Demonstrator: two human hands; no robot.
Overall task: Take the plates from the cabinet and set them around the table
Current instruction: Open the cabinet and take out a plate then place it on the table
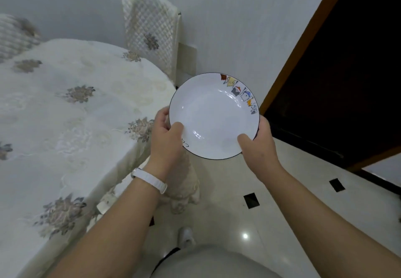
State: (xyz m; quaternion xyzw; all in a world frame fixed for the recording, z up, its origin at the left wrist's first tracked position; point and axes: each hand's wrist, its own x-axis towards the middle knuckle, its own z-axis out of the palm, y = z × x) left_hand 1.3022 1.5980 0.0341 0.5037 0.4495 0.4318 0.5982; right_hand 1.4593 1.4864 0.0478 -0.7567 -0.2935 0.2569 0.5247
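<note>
A white plate with a dark rim and small coloured cartoon figures along its far right edge is held level in the air, just off the right edge of the table. My left hand grips its near left rim, thumb on top. My right hand grips the near right rim the same way. Whether more plates are stacked under it cannot be told. The table is round and covered with a cream embroidered cloth. The cabinet is not in view.
A chair with a quilted cream cover stands at the table's far side against the wall. Another covered chair back shows at the far left. A dark doorway with a wooden frame opens on the right. Glossy tiled floor lies below.
</note>
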